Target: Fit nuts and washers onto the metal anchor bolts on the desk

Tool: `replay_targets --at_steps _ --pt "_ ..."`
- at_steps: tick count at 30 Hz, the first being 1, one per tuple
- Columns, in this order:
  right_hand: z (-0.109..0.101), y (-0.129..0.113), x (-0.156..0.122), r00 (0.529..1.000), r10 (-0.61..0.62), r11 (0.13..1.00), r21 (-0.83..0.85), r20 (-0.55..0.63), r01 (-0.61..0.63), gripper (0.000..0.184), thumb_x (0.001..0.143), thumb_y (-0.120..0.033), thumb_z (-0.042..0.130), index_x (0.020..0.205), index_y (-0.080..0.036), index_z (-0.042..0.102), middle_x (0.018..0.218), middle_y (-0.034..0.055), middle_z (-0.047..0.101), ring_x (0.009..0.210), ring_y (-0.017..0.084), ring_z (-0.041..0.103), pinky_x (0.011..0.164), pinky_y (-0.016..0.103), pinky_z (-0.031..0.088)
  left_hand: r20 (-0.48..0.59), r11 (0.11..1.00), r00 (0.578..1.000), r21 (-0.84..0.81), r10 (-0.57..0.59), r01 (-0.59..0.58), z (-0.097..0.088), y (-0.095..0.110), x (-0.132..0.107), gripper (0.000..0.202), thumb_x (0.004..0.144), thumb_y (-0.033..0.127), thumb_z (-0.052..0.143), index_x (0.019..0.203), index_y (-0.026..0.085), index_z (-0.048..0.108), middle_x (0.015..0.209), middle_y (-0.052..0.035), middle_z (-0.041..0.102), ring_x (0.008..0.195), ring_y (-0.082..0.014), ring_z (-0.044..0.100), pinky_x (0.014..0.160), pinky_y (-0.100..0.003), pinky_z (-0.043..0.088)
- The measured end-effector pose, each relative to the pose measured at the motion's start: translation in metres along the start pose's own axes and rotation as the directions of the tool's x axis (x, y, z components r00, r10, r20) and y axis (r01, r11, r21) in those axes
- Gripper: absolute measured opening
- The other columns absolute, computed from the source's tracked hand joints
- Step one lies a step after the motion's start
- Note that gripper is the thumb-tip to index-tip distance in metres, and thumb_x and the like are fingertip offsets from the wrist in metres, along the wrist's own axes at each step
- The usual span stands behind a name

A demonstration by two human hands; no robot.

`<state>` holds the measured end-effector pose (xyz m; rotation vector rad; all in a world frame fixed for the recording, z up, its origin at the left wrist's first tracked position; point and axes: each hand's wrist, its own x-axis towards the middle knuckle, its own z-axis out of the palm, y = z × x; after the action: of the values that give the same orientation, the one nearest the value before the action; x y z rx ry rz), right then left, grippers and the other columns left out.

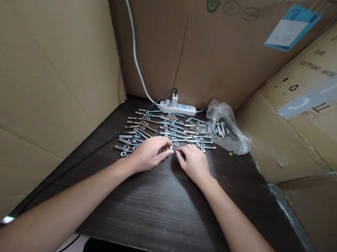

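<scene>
Both my hands rest on a dark wooden table (158, 201), fingertips nearly meeting at the near edge of a spread of metal bolts, sleeves and washers (168, 128). My left hand (149, 153) is curled, its thumb and fingers pinching a small silvery part (170, 148) that looks like a nut or washer. My right hand (193, 161) lies just right of it, fingers bent and pinched toward the same spot; what it holds is too small to make out.
A white power strip (177, 107) with a plug and white cable lies at the back. A clear plastic bag (227, 127) with more bolts sits at the right. Cardboard walls (45, 80) enclose the table on three sides. A dark cable runs along the left.
</scene>
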<state>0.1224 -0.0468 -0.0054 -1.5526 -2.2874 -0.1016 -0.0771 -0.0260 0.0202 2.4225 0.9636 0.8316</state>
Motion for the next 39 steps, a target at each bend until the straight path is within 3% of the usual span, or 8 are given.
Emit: replay_targets --at_steps 4,8,11,22,32,39 --pt "-0.006 -0.001 -0.001 0.996 -0.004 0.996 0.088 -0.092 0.012 0.021 0.09 -0.024 0.049 0.082 -0.019 0.067 0.077 0.0048 0.066 0.074 0.017 0.059 0.07 0.027 0.042 0.038 0.999 0.999 -0.04 -0.025 0.026 0.003 0.001 -0.001 0.013 0.09 0.031 0.05 0.09 0.018 0.054 0.079 -0.0005 0.057 0.073 -0.0144 0.053 0.065 -0.026 0.041" --pt "-0.015 -0.006 -0.006 0.964 -0.072 0.952 0.272 -0.256 0.143 0.019 0.091 -0.024 0.049 0.095 -0.019 0.068 0.088 0.0055 0.07 0.078 0.017 0.062 0.074 0.029 0.044 0.072 0.997 0.997 -0.066 -0.029 0.034 0.004 0.003 0.0 0.014 0.09 0.032 0.049 0.092 0.019 0.054 0.078 -0.0002 0.056 0.071 -0.0141 0.053 0.065 -0.026 0.041" --pt "-0.019 -0.009 -0.01 0.947 -0.121 0.924 0.314 -0.297 0.217 0.02 0.09 -0.023 0.051 0.102 -0.021 0.068 0.092 0.005 0.071 0.079 0.017 0.063 0.074 0.031 0.045 0.092 0.997 0.996 -0.068 -0.022 0.028 0.005 0.004 0.0 0.014 0.089 0.031 0.05 0.092 0.018 0.055 0.077 0.0001 0.056 0.07 -0.0139 0.052 0.064 -0.025 0.041" --pt "-0.02 -0.011 -0.01 0.931 -0.198 0.888 0.345 -0.305 0.302 0.019 0.086 -0.019 0.056 0.102 -0.02 0.067 0.094 0.0041 0.071 0.081 0.016 0.063 0.074 0.03 0.047 0.119 0.988 0.991 -0.131 -0.059 0.075 0.008 0.003 -0.001 0.009 0.088 0.027 0.051 0.089 0.019 0.055 0.075 0.0029 0.056 0.066 -0.0111 0.051 0.06 -0.022 0.038" --pt "-0.02 -0.013 -0.009 0.952 -0.162 0.871 0.416 -0.261 0.262 0.019 0.087 -0.02 0.054 0.101 -0.021 0.067 0.093 0.004 0.07 0.083 0.016 0.063 0.077 0.03 0.049 0.162 0.989 0.985 -0.126 -0.052 0.073 0.004 0.008 -0.001 0.014 0.085 0.031 0.052 0.092 0.019 0.053 0.075 0.0019 0.054 0.065 -0.0121 0.049 0.06 -0.023 0.039" --pt "-0.019 -0.012 -0.01 0.956 -0.148 0.86 0.444 -0.253 0.251 0.02 0.087 -0.019 0.053 0.102 -0.022 0.067 0.092 0.0038 0.068 0.082 0.016 0.063 0.075 0.029 0.049 0.133 0.978 0.988 -0.181 -0.076 0.1 0.004 0.01 -0.003 0.014 0.087 0.032 0.049 0.093 0.019 0.051 0.077 0.0014 0.054 0.066 -0.0116 0.049 0.06 -0.023 0.04"
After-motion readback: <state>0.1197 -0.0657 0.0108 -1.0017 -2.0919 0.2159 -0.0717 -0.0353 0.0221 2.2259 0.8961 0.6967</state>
